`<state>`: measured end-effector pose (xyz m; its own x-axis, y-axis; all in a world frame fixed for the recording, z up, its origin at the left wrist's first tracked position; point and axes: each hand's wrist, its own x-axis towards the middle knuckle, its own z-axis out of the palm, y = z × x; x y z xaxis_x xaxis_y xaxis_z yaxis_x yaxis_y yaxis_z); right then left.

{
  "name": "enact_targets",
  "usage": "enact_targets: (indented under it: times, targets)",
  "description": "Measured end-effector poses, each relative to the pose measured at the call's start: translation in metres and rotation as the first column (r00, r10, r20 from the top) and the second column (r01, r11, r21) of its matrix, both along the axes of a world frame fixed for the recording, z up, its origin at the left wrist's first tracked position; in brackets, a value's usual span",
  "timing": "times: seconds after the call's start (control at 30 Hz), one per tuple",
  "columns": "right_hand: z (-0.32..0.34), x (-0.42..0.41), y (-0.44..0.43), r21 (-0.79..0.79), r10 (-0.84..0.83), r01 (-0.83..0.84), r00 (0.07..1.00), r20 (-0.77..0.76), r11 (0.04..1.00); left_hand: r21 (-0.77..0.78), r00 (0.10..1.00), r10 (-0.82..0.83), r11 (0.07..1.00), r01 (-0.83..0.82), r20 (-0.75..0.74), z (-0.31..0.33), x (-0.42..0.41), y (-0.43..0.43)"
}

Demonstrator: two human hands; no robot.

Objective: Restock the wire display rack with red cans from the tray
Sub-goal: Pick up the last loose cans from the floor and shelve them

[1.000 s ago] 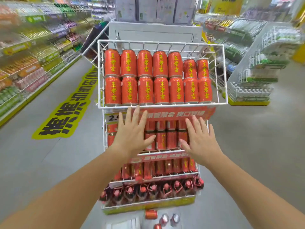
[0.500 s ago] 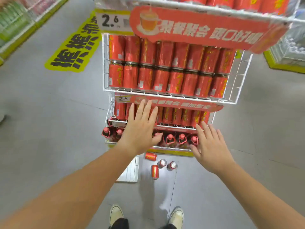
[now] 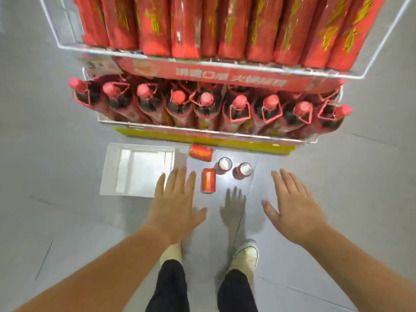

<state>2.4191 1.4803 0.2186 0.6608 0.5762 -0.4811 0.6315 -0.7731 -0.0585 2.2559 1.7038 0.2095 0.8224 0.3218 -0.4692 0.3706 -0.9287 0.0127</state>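
- Looking straight down at a grey floor (image 3: 67, 221) in front of the rack (image 3: 65, 25).
- Got the left hand (image 3: 177, 206) lower centre-left of the frame: palm down, fingers straight and spread, gripping nothing. Fingertips overlap the tray's lower right corner in the picture.
- Same deal with the right hand (image 3: 292, 208) lower centre-right: flat, fingers apart, nothing in it, well apart from the left one.
- Can't tell how high either hand sits above the floor, but there's a hand shadow (image 3: 233, 206) on the tiles between them.
- Four loose cans on the floor mid-frame, between the hands and the rack:
  - sideways can (image 3: 201, 152) lying right by the yellow base strip (image 3: 157, 137)
  - lengthwise can (image 3: 208, 180) lying just right of the left fingertips
  - two upright cans (image 3: 224, 165), side by side with silver tops up
- Tray (image 3: 137, 170) flat on the floor just left of those cans, near the rack's base.
- Top of frame: upper shelf packed with shelf cans (image 3: 184, 25), pretty blurry.
- Below that a red banner (image 3: 225, 75), then a row of red-capped bottles (image 3: 206, 104) on the bottom shelf.
- Bottom of frame: pale shoes (image 3: 245, 255) and dark trousers (image 3: 171, 287).
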Motion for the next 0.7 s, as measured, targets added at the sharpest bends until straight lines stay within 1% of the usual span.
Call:
enact_targets:
  times: [0.07, 0.2, 0.3, 0.37, 0.4, 0.43, 0.5, 0.53, 0.57, 0.63, 0.7]
  targets:
    - [-0.054, 0.000, -0.008, -0.008, -0.048, 0.048, 0.997, -0.067, 0.999, -0.044, 0.998, 0.027, 0.999, -0.030, -0.065, -0.052, 0.001, -0.003]
    - [-0.152, 0.000, -0.016, 0.007, -0.147, 0.150, 0.976, -0.160, 0.989, -0.097, 0.985, 0.138, 0.984, -0.148, -0.103, -0.156, 0.017, -0.003]
    - [-0.216, 0.005, -0.015, 0.040, -0.198, 0.210, 0.961, -0.193, 0.977, -0.170, 0.959, 0.243, 0.949, -0.266, -0.143, -0.226, 0.030, 0.002]
    - [-0.251, 0.010, -0.012, 0.081, -0.253, 0.278, 0.939, -0.232, 0.957, -0.224, 0.935, 0.316, 0.911, -0.346, -0.162, -0.264, 0.041, 0.004]
    - [-0.268, 0.013, -0.010, 0.106, -0.294, 0.330, 0.919, -0.262, 0.938, -0.269, 0.912, 0.369, 0.873, -0.406, -0.181, -0.279, 0.046, 0.005]
    - [-0.284, 0.016, -0.007, 0.132, -0.337, 0.387, 0.895, -0.293, 0.913, -0.321, 0.877, 0.435, 0.816, -0.480, -0.206, -0.293, 0.051, 0.006]
    - [-0.315, 0.025, -0.002, 0.193, -0.416, 0.500, 0.838, -0.353, 0.844, -0.432, 0.790, 0.562, 0.667, -0.607, -0.244, -0.323, 0.055, 0.007]
    - [-0.328, 0.030, 0.001, 0.235, -0.452, 0.561, 0.802, -0.390, 0.794, -0.479, 0.750, 0.609, 0.594, -0.646, -0.256, -0.336, 0.057, 0.006]
    - [-0.339, 0.035, 0.005, 0.278, -0.483, 0.621, 0.762, -0.431, 0.733, -0.512, 0.720, 0.643, 0.540, -0.668, -0.261, -0.347, 0.058, 0.005]
    - [-0.356, 0.043, 0.014, 0.342, -0.518, 0.712, 0.690, -0.505, 0.614, -0.561, 0.688, 0.674, 0.472, -0.681, -0.268, -0.364, 0.057, 0.002]
    - [-0.366, 0.049, 0.023, 0.394, -0.528, 0.752, 0.655, -0.541, 0.529, -0.612, 0.657, 0.695, 0.392, -0.686, -0.292, -0.371, 0.057, -0.003]
